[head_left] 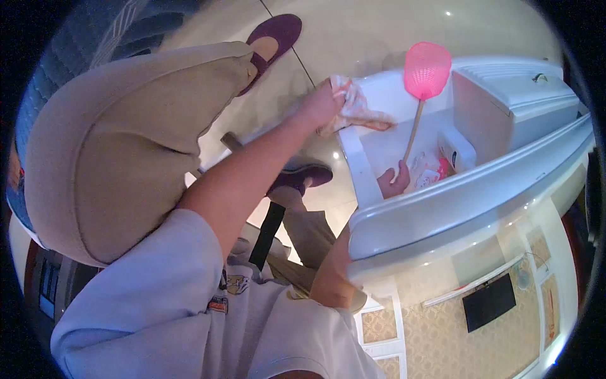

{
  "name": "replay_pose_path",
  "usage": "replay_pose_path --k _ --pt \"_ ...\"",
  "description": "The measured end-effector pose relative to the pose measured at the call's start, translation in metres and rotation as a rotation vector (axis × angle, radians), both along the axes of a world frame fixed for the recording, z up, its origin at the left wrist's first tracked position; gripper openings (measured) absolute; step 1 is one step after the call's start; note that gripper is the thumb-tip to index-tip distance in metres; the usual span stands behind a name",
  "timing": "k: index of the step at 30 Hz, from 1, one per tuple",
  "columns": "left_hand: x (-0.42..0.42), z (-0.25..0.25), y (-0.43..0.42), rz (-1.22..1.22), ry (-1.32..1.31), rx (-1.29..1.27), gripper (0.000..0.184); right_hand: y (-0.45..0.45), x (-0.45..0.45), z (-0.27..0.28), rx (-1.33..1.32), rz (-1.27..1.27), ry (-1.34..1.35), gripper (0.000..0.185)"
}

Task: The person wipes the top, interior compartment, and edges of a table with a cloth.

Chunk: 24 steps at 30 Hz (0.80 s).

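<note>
At the near end of an open white drawer [361, 167], my left hand [323, 104] is closed on a crumpled white and orange-pink cloth [353, 104]. Part of the cloth hangs over the drawer's edge. Inside the drawer, my right hand [394, 182] has its fingers around the lower end of the thin handle of a pink fly swatter [428, 71]. The swatter's mesh head is raised over the drawer's far side. Beside my right hand lie a clear plastic packet [426, 177] with red and white parts and a white box-like item [457, 149]. The drawer front hides part of my right forearm.
The drawer belongs to a white cabinet [517, 85]. Glossy tiled floor [353, 38] surrounds my legs and dark purple shoes [278, 38]. Blue quilted bedding [69, 57] lies at the upper left. A dark screen [490, 303] hangs on the patterned wall at the lower right.
</note>
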<state>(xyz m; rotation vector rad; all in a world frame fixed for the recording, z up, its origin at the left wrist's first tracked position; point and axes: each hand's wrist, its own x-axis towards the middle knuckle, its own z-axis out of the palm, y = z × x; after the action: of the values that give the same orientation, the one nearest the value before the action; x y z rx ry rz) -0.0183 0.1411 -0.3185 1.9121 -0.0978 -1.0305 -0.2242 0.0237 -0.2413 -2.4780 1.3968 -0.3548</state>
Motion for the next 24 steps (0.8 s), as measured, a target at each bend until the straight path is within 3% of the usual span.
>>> replay_pose_path --k 2,4,5,7,8,10,11,15,17,18,20,22,24 --pt "0.016 0.011 0.004 -0.028 0.202 0.045 0.041 0.007 -0.021 0.019 -0.076 0.308 0.031 0.027" --pt "0.010 -0.007 0.004 -0.024 0.186 0.072 0.042 0.022 -0.031 0.039 -0.074 0.561 0.020 0.025" --pt "0.004 -0.012 0.004 -0.026 0.168 0.106 0.043 0.043 -0.044 0.034 0.008 0.263 0.259 0.024" --pt "-0.003 -0.010 -0.004 0.032 0.219 0.137 0.047 0.081 -0.044 0.043 0.080 -0.044 0.485 0.023" --pt "-0.004 -0.008 -0.010 0.087 0.267 0.174 0.053 0.098 -0.035 0.057 0.115 0.062 0.437 0.024" --pt "-0.014 0.004 -0.018 0.177 0.209 0.190 0.054 0.115 0.004 0.093 0.429 0.000 0.233 0.029" --pt "-0.020 0.010 -0.022 0.270 0.145 0.214 0.056 0.123 0.006 0.095 0.456 0.001 0.183 0.029" --pt "-0.049 0.014 -0.026 0.239 0.068 0.330 0.055 0.145 0.018 0.102 0.536 0.037 0.104 0.028" --pt "-0.067 0.023 -0.015 0.288 -0.210 0.176 0.047 0.155 0.027 0.109 0.552 0.019 0.074 0.028" --pt "-0.065 0.041 -0.012 0.287 -0.208 0.176 0.047 0.155 0.030 0.112 0.552 0.018 0.076 0.028" --pt "-0.052 0.082 -0.001 0.056 0.183 0.092 0.061 0.158 0.034 0.125 0.517 0.064 0.026 0.027" --pt "-0.055 0.081 0.005 0.000 0.198 0.071 0.057 0.159 0.054 0.161 0.539 0.069 0.016 0.026" --pt "-0.052 0.090 0.008 0.055 -0.027 -0.074 0.040 0.153 0.077 0.213 0.516 0.250 0.013 0.032"
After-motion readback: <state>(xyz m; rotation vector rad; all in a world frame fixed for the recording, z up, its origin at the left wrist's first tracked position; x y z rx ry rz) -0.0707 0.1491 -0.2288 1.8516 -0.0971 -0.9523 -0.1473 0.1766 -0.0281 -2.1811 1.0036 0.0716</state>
